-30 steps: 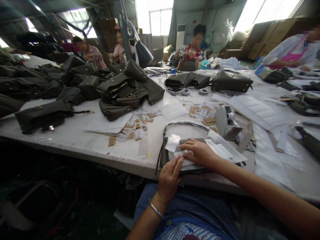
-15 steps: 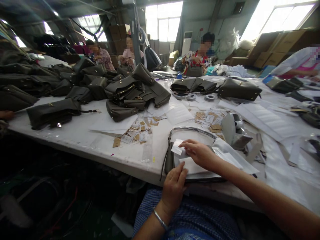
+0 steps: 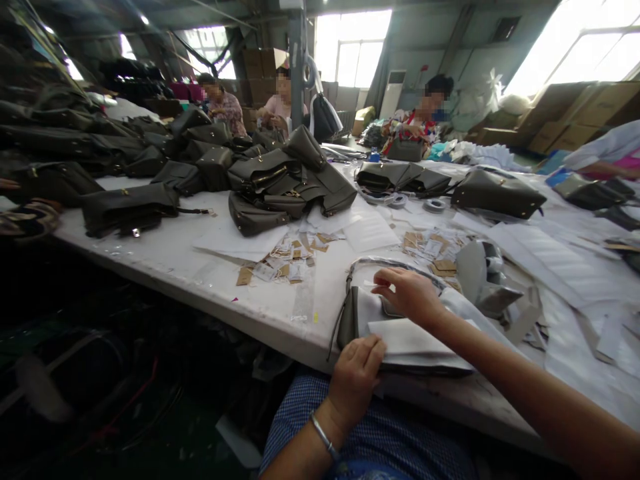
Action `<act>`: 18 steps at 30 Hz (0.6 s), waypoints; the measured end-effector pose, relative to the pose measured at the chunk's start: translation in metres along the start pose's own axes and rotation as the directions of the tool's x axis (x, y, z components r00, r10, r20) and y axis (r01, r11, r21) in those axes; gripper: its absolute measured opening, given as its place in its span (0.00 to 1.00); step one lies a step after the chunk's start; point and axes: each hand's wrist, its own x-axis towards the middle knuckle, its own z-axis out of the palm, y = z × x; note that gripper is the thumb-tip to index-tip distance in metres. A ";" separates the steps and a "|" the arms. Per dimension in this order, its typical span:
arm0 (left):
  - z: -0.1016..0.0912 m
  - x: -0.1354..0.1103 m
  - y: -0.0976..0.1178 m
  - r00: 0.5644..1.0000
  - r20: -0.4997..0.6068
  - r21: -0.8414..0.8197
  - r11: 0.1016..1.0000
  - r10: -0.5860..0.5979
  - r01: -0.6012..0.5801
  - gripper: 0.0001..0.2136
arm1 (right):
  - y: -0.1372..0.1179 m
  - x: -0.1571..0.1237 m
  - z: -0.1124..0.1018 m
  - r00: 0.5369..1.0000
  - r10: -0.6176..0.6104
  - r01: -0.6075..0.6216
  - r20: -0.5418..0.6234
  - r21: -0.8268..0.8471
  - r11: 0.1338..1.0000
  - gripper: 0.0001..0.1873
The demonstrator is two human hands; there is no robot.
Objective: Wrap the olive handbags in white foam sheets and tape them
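Slip (image 3: pixel 369 285) now off the bag (image 3: pixel 349 321), right hand (image 3: pixel 413 295) pinching it (apparently); sheet (image 3: pixel 413 337) left exposed, left hand (image 3: pixel 357 367) bent at its corner, grasp unclear.

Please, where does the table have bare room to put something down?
The table looks mostly bare between its near edge, the left tag pile and the nearest handbag. It is crowded back-left, with heaped bags, and right, with white sheets.

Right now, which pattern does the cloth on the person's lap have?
The cloth has small blue-and-white checks; see the head view.
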 end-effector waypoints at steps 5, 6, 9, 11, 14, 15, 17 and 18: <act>-0.001 0.000 0.001 1.000 0.004 -0.010 1.000 -0.014 0.014 0.21 | 0.010 0.005 -0.017 0.997 0.045 -0.046 -0.065 -0.018 0.999 0.07; -0.002 0.001 0.002 1.000 0.002 -0.013 1.000 -0.012 0.012 0.22 | 0.010 0.005 -0.018 0.997 0.033 -0.036 -0.073 -0.030 0.999 0.08; -0.003 0.002 0.002 1.000 0.000 -0.018 1.000 -0.010 0.010 0.23 | 0.009 0.002 -0.021 0.993 -0.021 0.013 -0.119 -0.067 0.998 0.09; -0.003 0.002 0.002 1.000 0.000 -0.019 1.000 -0.013 0.013 0.22 | 0.007 -0.004 -0.022 0.982 -0.071 0.058 -0.177 -0.076 0.995 0.09; -0.003 0.002 0.002 1.000 0.001 -0.018 1.000 -0.017 0.017 0.22 | 0.001 -0.016 -0.024 0.956 -0.157 0.146 -0.248 -0.060 0.987 0.10; -0.003 0.002 0.002 1.000 0.002 -0.018 1.000 -0.016 0.016 0.21 | -0.001 -0.022 -0.023 0.949 -0.185 0.178 -0.254 -0.053 0.983 0.10; -0.003 0.002 0.002 1.000 0.003 -0.017 1.000 -0.011 0.011 0.20 | -0.005 -0.034 -0.022 0.941 -0.231 0.228 -0.249 -0.042 0.973 0.08; -0.003 0.002 0.002 1.000 0.002 -0.014 1.000 -0.009 0.009 0.19 | -0.006 -0.040 -0.020 0.938 -0.246 0.244 -0.243 -0.037 0.969 0.08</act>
